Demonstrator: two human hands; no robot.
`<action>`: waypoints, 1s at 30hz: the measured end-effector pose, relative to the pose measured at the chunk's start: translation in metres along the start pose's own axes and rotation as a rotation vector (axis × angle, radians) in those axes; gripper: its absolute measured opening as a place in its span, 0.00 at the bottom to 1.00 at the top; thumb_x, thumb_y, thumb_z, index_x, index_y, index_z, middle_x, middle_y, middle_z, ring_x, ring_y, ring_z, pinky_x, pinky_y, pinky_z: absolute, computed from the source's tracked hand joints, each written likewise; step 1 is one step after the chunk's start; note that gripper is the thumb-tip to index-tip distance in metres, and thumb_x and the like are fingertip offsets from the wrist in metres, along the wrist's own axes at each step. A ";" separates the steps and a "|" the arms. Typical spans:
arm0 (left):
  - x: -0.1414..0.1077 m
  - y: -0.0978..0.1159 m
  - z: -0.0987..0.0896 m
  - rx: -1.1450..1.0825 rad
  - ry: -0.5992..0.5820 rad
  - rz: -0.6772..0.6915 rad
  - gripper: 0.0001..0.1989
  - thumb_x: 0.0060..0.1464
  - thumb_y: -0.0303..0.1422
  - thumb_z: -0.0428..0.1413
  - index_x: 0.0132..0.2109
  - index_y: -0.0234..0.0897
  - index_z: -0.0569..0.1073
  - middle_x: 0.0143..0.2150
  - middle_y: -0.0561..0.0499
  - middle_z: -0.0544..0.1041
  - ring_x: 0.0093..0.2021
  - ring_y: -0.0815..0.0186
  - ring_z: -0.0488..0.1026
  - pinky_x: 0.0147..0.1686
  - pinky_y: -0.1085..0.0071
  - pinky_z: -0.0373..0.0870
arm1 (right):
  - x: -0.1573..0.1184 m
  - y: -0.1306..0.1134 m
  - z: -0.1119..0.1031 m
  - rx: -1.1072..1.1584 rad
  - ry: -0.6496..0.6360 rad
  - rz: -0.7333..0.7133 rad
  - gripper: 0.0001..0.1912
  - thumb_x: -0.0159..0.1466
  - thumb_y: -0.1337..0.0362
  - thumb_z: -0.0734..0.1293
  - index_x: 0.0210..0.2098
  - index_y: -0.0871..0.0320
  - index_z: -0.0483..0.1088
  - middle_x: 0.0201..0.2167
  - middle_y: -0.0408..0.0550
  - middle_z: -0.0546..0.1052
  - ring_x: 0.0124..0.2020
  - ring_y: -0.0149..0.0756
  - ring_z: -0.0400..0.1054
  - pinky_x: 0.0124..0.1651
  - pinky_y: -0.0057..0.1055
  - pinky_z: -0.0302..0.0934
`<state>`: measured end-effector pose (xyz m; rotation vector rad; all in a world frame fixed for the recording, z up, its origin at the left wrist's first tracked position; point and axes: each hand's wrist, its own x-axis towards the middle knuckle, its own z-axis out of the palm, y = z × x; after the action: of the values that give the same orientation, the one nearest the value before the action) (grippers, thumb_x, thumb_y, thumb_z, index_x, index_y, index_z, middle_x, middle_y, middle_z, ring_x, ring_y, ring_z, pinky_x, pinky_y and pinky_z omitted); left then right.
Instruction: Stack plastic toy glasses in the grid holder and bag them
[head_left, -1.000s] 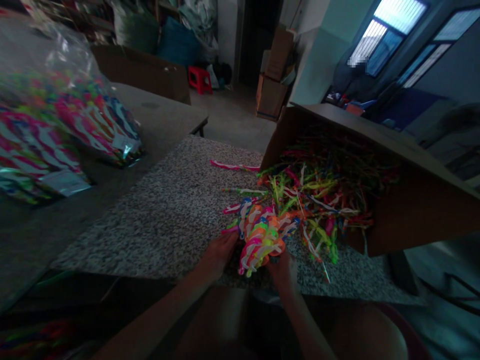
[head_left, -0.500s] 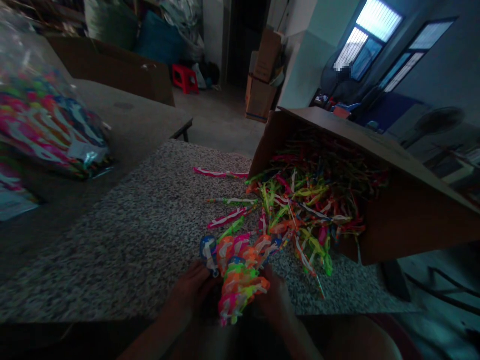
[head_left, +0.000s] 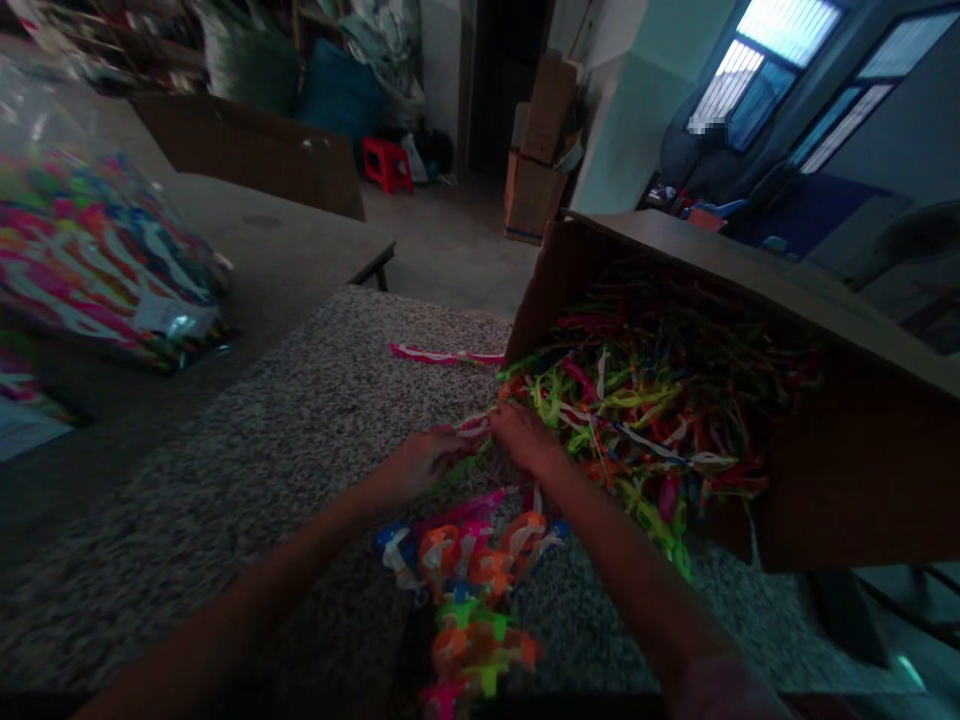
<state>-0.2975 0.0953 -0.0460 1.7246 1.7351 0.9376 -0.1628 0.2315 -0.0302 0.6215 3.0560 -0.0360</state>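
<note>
My left hand is closed around a thin pink-and-white plastic strip at the left edge of a loose heap. At the strip's other end, my right hand has its fingers pinched together; its fingertips are partly hidden. A green strip lies just under the left hand. Between my forearms, at the table's near edge, rests a bundle of colourful plastic pieces in orange, pink, blue and green, touched by neither hand. The heap of tangled strips spills out beside my right hand.
A cardboard box lies on its side on the speckled tabletop, its mouth towards me. One pink strip lies apart near the far edge. Clear bags of colourful pieces stand on another table at left. A red stool is beyond.
Both hands have left the colourful bundle and reached forward to the strips by the heap. The bundle now lies on its own near the table edge. The view has shifted slightly.
</note>
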 end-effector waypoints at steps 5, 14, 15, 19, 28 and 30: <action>0.003 -0.020 -0.024 -0.321 0.224 -0.236 0.13 0.51 0.36 0.51 0.39 0.33 0.74 0.30 0.48 0.76 0.28 0.67 0.73 0.28 0.73 0.70 | -0.017 0.042 -0.015 0.190 0.082 0.111 0.08 0.52 0.74 0.67 0.33 0.61 0.73 0.34 0.50 0.74 0.37 0.37 0.68 0.41 0.29 0.60; 0.022 0.004 0.021 -0.492 -0.018 -0.053 0.16 0.48 0.40 0.57 0.40 0.34 0.75 0.38 0.48 0.78 0.36 0.64 0.75 0.37 0.69 0.72 | -0.038 0.018 -0.006 1.307 0.065 0.241 0.14 0.46 0.62 0.72 0.30 0.62 0.70 0.23 0.38 0.72 0.22 0.25 0.64 0.25 0.21 0.59; 0.025 0.009 0.024 -0.478 -0.005 -0.047 0.15 0.48 0.40 0.56 0.38 0.33 0.75 0.35 0.48 0.78 0.34 0.65 0.74 0.36 0.69 0.71 | -0.037 0.014 -0.005 1.359 0.075 0.267 0.15 0.45 0.61 0.73 0.30 0.62 0.69 0.22 0.38 0.71 0.21 0.25 0.63 0.24 0.21 0.59; 0.009 0.015 0.013 -0.484 0.096 -0.146 0.17 0.46 0.41 0.58 0.39 0.32 0.74 0.32 0.50 0.76 0.31 0.67 0.72 0.35 0.70 0.71 | -0.055 0.009 -0.010 1.534 0.235 0.406 0.19 0.42 0.58 0.73 0.29 0.60 0.66 0.21 0.36 0.70 0.22 0.27 0.66 0.26 0.24 0.64; -0.160 0.024 0.004 -0.443 0.547 -0.593 0.27 0.44 0.53 0.59 0.41 0.35 0.66 0.30 0.52 0.75 0.29 0.66 0.73 0.23 0.76 0.70 | -0.225 -0.032 0.009 1.297 0.437 0.638 0.13 0.54 0.57 0.69 0.34 0.59 0.67 0.26 0.43 0.73 0.28 0.32 0.70 0.33 0.28 0.67; -0.185 0.037 0.022 -0.470 0.590 -0.623 0.30 0.41 0.55 0.59 0.42 0.34 0.69 0.31 0.51 0.75 0.29 0.66 0.73 0.28 0.73 0.74 | -0.241 -0.055 0.023 1.269 0.394 0.665 0.14 0.53 0.56 0.70 0.31 0.59 0.67 0.24 0.43 0.72 0.26 0.31 0.68 0.31 0.27 0.64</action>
<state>-0.2467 -0.0877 -0.0516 0.5694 1.9980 1.4725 0.0376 0.0864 -0.0459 1.7454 2.5343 -2.0673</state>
